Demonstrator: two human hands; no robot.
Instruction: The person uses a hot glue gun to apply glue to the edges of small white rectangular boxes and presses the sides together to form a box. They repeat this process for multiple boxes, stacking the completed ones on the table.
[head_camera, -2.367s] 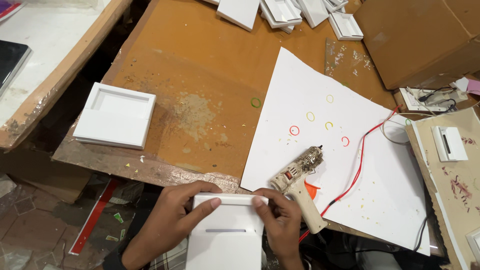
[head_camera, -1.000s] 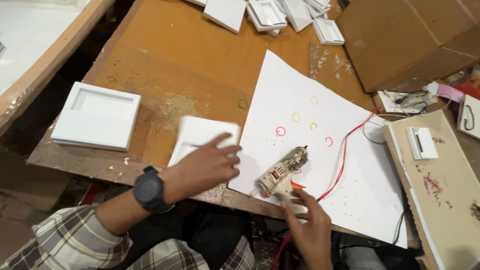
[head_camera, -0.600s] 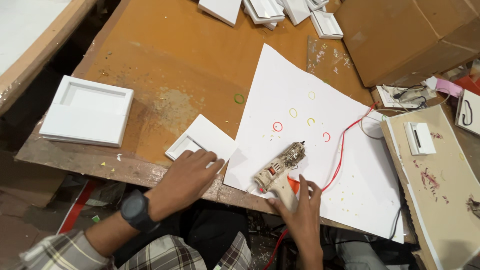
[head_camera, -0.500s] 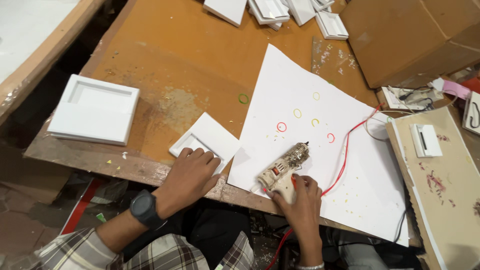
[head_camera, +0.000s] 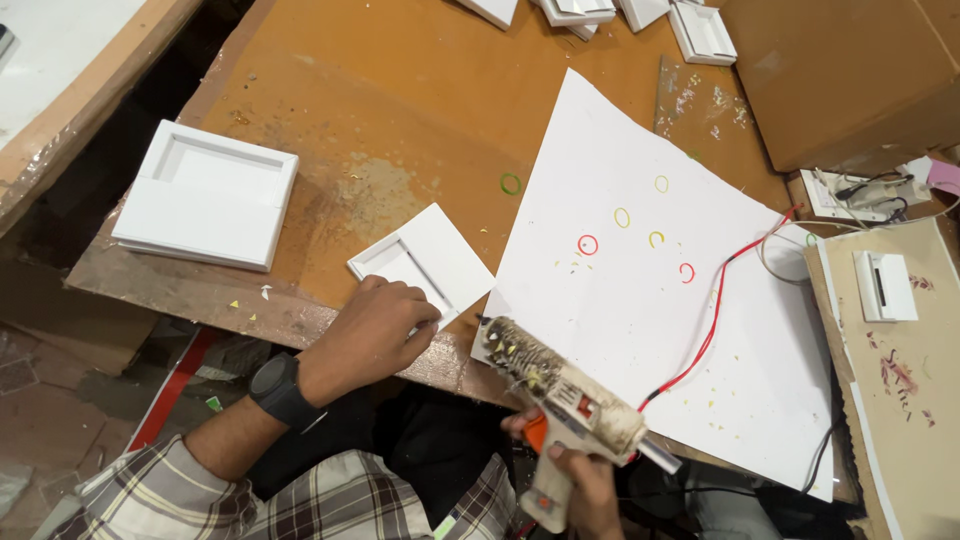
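Gripping glue gun (head_camera: 570, 405) in right hand (head_camera: 585, 480); left hand (head_camera: 370, 335) flat on white plate (head_camera: 425, 265). Nozzle near fingers, burn risk.

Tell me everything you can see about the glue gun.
The glue gun is pistol-shaped, its cream body crusted with dried glue, with an orange trigger and a glue stick poking from the rear. The right hand grips its handle, holding it above the table edge, nozzle aimed up-left toward the white plate under the left hand.
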